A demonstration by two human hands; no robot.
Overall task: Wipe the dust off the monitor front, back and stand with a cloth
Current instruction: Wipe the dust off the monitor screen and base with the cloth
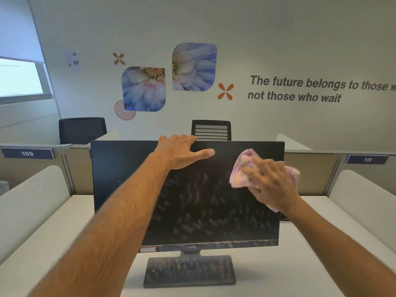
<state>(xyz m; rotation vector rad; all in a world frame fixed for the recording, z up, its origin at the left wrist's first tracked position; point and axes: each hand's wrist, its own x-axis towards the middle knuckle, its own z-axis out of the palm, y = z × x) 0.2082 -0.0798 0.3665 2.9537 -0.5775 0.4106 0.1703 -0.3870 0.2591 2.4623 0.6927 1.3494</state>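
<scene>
Left grip [180, 152] hooks curled fingers over the monitor [128, 168] top edge, while right grip [272, 183] presses a bunched cloth [240, 174] against its dusty screen.

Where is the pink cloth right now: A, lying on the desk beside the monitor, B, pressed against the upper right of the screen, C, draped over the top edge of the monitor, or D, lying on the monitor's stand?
B: the right hand presses the pink cloth against the upper right of the monitor screen, while the left hand holds the top edge.
</scene>
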